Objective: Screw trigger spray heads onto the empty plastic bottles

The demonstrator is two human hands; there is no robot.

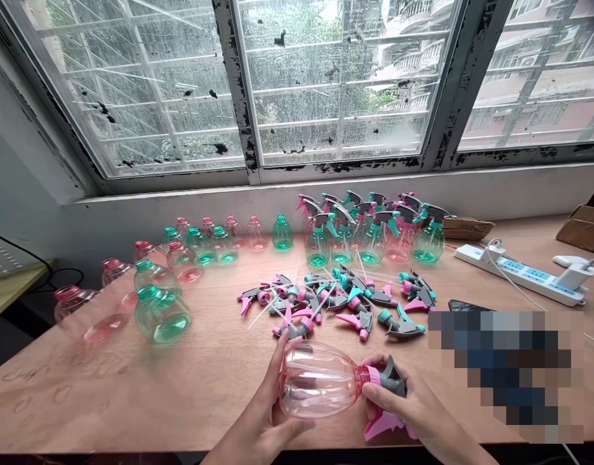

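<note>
A clear pink spray bottle [319, 380] lies on its side in the air above the table's front part, its base toward the left. My left hand [265, 407] is wrapped round the base end. At the neck, my right hand [398, 400] grips the pink collar of the grey and pink spray head [391, 381], which sits on the bottle's mouth; its pink trigger points down. Whether the collar is fully tightened cannot be seen. Just beyond the bottle lies a pile of loose pink, teal and grey spray heads [321, 297] with thin white tubes.
Open pink and green bottles [164, 316] stand at the left and back. Bottles with spray heads [372, 242] are grouped at the back middle. A white power strip [520, 271], a phone [471, 305] and a brown box [585, 223] lie right. Windows rise behind the wooden table [204, 394].
</note>
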